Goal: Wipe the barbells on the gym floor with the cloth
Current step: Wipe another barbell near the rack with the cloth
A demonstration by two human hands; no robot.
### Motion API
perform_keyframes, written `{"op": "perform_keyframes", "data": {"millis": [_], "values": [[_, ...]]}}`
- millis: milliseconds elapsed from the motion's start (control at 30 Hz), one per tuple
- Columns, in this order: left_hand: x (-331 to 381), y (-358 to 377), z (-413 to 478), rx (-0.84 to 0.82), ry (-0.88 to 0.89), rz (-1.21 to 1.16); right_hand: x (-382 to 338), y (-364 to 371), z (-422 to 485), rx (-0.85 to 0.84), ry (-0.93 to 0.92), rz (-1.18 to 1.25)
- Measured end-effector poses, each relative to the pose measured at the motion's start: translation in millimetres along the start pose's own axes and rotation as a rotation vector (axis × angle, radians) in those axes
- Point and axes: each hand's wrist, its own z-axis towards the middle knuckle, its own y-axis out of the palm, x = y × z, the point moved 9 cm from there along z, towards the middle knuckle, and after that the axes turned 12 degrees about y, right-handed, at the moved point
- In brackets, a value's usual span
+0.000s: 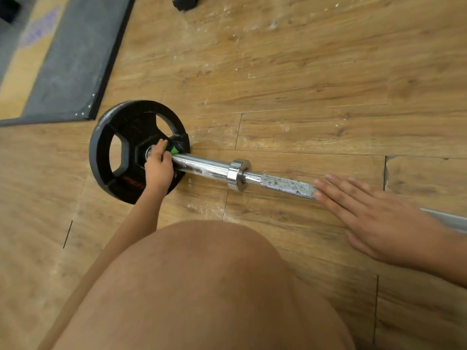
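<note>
A chrome barbell (209, 169) lies across the wooden floor, with a black weight plate (126, 137) on its left end. My left hand (158, 164) grips the sleeve right at the plate, its fingers closed on a black and green collar clip (174, 148). My right hand (374, 215) rests flat, fingers spread, on the knurled part of the bar (288, 184) to the right of the chrome collar (237, 174). No cloth is in view.
My bare knee (202, 286) fills the lower middle. A dark rubber mat (75, 59) lies at the upper left, close to the plate. A black object (185, 2) sits at the top edge. Worn wooden floor (303, 84) surrounds the bar.
</note>
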Motion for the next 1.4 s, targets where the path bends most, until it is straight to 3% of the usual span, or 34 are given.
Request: {"op": "perform_keyframes", "data": {"millis": [133,267,467,600,733,900,1067,1200,1300,1400], "values": [[14,5,-1,0.044,-0.009,-0.012,-9,3,3,-0.011,0.12,-0.001],[19,16,-9,-0.048,0.083,0.05,-4,4,8,-0.096,0.197,0.027],[19,20,1,0.015,0.058,0.06,6,-35,38,-0.227,0.054,0.045],[32,23,8,0.042,0.104,0.03,-6,-30,91,-0.379,0.152,0.057],[45,29,19,0.016,0.223,0.063,-46,2,147,-0.315,0.337,0.163],[49,38,38,-0.07,0.363,0.18,-46,0,169,-0.023,0.519,0.18],[53,40,48,-0.04,0.356,0.132,-58,-13,199,-0.021,0.373,0.241],[57,46,32,0.075,0.359,0.024,-53,-15,207,-0.027,0.43,0.269],[49,41,52,0.023,0.388,0.063,-48,-12,213,-0.027,0.441,0.282],[38,26,80,0.043,0.302,0.025,-42,-10,221,-0.009,0.448,0.299]]}}
